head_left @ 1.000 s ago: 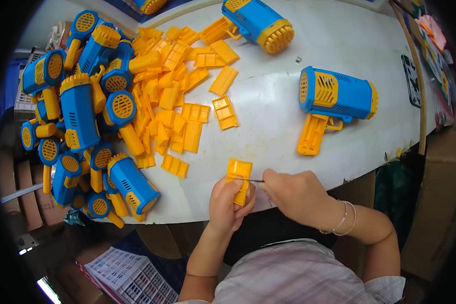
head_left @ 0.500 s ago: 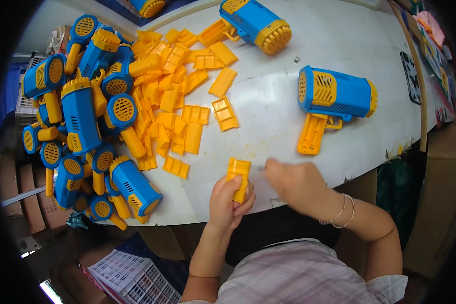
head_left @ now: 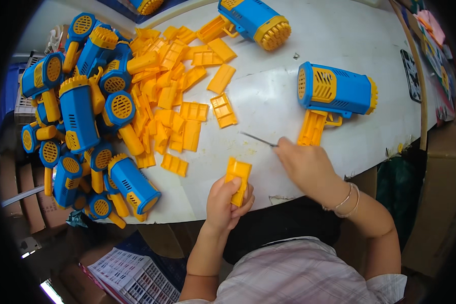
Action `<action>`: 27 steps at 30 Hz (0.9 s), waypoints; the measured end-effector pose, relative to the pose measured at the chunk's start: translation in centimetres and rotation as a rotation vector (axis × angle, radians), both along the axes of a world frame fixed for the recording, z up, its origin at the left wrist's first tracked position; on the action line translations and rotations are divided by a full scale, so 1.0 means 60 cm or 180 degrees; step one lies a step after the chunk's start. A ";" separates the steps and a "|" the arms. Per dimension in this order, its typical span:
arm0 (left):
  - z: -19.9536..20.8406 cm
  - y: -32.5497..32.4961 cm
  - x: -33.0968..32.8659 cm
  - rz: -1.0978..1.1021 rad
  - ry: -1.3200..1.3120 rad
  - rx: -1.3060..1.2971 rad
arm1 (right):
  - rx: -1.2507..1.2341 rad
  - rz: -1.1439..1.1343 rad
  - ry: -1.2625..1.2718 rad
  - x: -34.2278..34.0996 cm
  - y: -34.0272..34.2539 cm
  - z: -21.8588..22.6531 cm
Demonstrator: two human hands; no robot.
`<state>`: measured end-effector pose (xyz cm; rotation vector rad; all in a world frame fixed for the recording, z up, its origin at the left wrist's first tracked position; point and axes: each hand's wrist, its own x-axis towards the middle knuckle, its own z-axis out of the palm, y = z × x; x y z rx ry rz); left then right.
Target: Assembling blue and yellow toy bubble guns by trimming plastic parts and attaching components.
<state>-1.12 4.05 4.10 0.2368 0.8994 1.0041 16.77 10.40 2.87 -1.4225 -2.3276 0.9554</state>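
Observation:
My left hand (head_left: pixel 227 202) grips a yellow plastic handle cover (head_left: pixel 238 181) upright, thumb across its ribbed face. In my right hand (head_left: pixel 306 169) is a slim grey metal blade (head_left: pixel 258 139); its tip points left over the table, apart from the cover. I cannot tell its exact kind, as my fingers hide the grip end. Just beyond that hand lies a blue and yellow toy bubble gun (head_left: pixel 347 91), its handle (head_left: pixel 312 127) uncovered and showing the hollow inside. A loose yellow cover (head_left: pixel 223 110) lies beyond my left hand.
Many yellow covers (head_left: pixel 191 133) lie heaped left of centre. A pile of blue and yellow toy guns (head_left: pixel 80 116) fills the table's left side. Another toy gun (head_left: pixel 256 23) lies at the back, and a patterned phone (head_left: pixel 411 76) near the right edge of the white table (head_left: pixel 273 96).
My right hand has swung away from the cover to the right and slightly down, and the blade now shows clearly. My left hand keeps the cover in nearly the same place.

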 end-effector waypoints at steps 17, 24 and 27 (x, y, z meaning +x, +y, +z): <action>-0.004 -0.002 0.003 -0.0154 0.0284 0.0128 | -0.0343 -0.0320 0.0642 0.002 -0.011 0.027; 0.005 -0.009 0.026 -0.0203 0.0137 0.0351 | -0.1578 -0.0914 0.2703 -0.028 -0.030 0.030; 0.003 -0.012 0.025 -0.0239 0.0253 0.0300 | -0.1910 -0.1306 0.3257 -0.025 -0.031 0.017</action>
